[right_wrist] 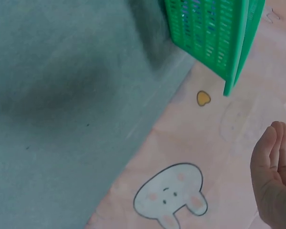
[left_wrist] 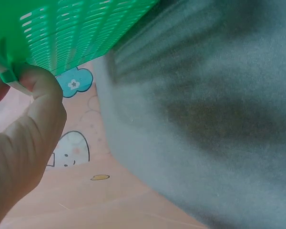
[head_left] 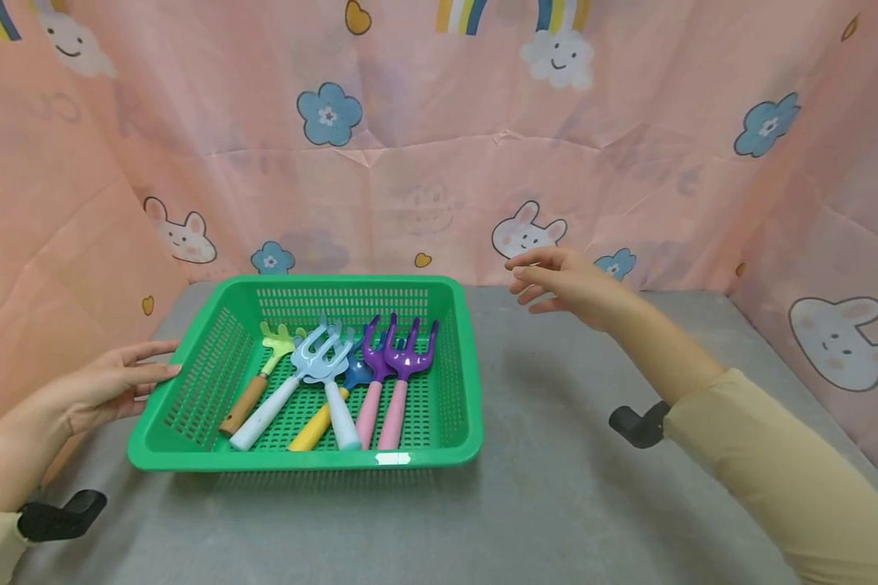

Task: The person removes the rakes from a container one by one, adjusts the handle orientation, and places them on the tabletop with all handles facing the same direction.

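Note:
A green plastic basket (head_left: 307, 461) with slotted walls stands on the grey table. My left hand (head_left: 120, 382) pinches its left rim; the left wrist view shows the thumb (left_wrist: 40, 88) bent over the rim. Inside lie several small hand forks: a light green one (head_left: 281, 341) with a wooden handle, light blue ones (head_left: 329, 370), a dark blue one (head_left: 358, 372) with a yellow handle, and two purple forks (head_left: 410, 357) with pink handles. My right hand (head_left: 556, 284) is raised to the right of the basket, fingers loosely extended and holding nothing.
The grey table (head_left: 556, 487) runs back to a pink cloth (head_left: 424, 179) printed with rabbits, flowers and clouds, which also hangs at both sides. A black strap piece (head_left: 62, 516) sits at the left wrist, another (head_left: 638, 426) at the right.

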The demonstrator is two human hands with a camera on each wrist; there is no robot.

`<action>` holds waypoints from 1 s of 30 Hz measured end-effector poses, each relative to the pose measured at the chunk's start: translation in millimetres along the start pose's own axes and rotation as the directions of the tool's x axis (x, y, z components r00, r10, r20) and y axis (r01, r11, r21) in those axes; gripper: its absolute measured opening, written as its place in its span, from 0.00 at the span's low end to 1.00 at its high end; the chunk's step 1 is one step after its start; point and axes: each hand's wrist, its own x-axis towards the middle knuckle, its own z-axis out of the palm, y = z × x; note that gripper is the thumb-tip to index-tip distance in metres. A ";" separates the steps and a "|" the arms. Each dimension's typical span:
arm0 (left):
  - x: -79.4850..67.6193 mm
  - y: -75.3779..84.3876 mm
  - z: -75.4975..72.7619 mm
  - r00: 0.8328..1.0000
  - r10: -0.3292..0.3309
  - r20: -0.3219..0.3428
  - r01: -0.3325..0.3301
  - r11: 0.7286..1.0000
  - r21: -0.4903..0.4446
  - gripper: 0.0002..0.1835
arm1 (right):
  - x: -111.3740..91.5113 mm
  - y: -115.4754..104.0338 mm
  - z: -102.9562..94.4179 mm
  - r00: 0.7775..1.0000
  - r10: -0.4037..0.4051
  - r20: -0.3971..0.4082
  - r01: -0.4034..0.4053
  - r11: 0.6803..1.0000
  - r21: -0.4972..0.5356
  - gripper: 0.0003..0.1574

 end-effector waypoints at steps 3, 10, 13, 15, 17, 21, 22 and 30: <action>0.2 -1.9 0.3 1.000 -0.011 -0.024 0.012 0.999 0.039 0.14 | 5.2 -3.2 6.4 0.999 0.045 -0.009 -0.045 0.999 0.021 0.27; 2.0 -2.2 2.2 0.993 -0.056 -0.105 0.072 0.986 0.154 0.27 | 14.9 -12.7 16.5 0.995 0.101 -0.024 -0.097 0.987 0.127 0.25; 2.3 -1.8 1.8 0.993 -0.053 -0.109 0.072 0.982 0.172 0.29 | 18.2 -18.8 20.2 0.994 0.102 -0.026 -0.096 0.982 0.164 0.24; 2.6 -1.7 1.9 0.992 -0.054 -0.112 0.074 0.979 0.188 0.33 | 20.1 -22.4 23.3 0.994 0.104 -0.023 -0.098 0.979 0.179 0.24; 3.0 -1.2 2.2 0.992 -0.054 -0.110 0.076 0.975 0.208 0.38 | 21.5 -25.5 26.8 0.994 0.104 -0.011 -0.100 0.977 0.189 0.24; 3.0 -1.5 1.8 0.992 -0.053 -0.111 0.075 0.974 0.212 0.39 | 26.3 -29.2 36.1 0.994 0.107 0.015 -0.108 0.976 0.189 0.24; 3.0 -1.6 1.7 0.992 -0.052 -0.112 0.075 0.974 0.212 0.39 | 27.7 -29.8 38.4 0.994 0.108 0.022 -0.110 0.976 0.190 0.24; 4.6 -1.6 1.4 0.992 -0.051 -0.112 0.075 0.971 0.228 0.39 | 37.4 -35.6 56.9 0.990 0.120 0.071 -0.132 0.972 0.197 0.23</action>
